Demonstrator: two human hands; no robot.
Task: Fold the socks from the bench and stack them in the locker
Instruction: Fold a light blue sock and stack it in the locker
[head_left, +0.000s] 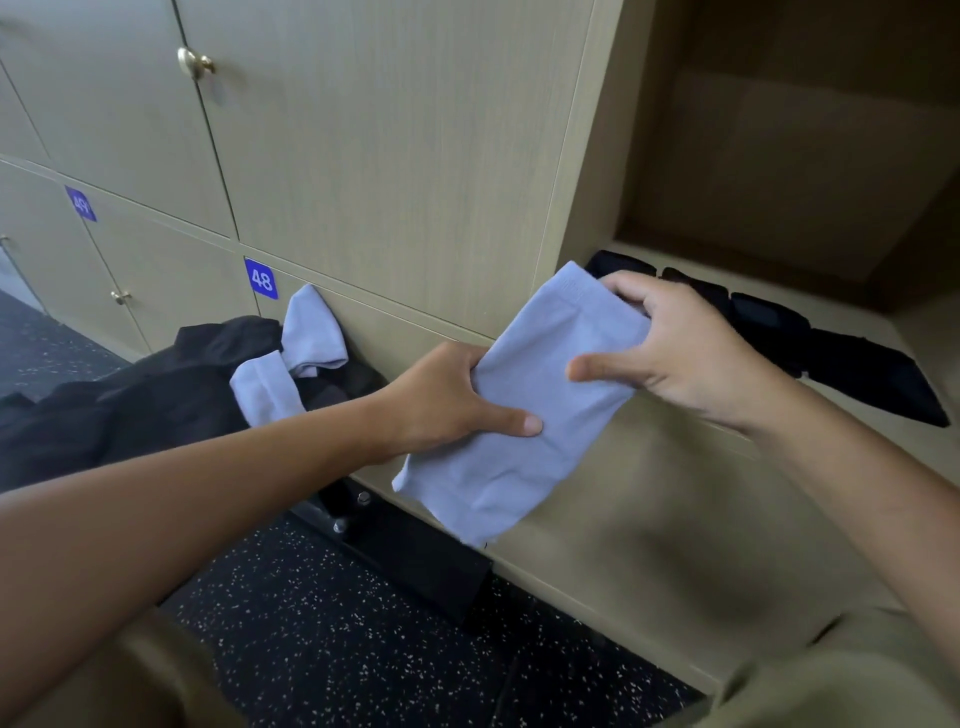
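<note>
Pale blue sock (524, 410): flat, doubled over, tilted, held up left of the open locker (779, 156). Two more pale blue socks (291, 353) crumpled farther left. Dark folded socks (779, 332) rowed on locker floor.

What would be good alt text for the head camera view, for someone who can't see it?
Two bare hands, left hand and right hand, hold a pale blue fabric sock in the air before an open beige wooden locker with folded black socks on its shelf. More pale blue socks lie on dark clothing at left.
</note>
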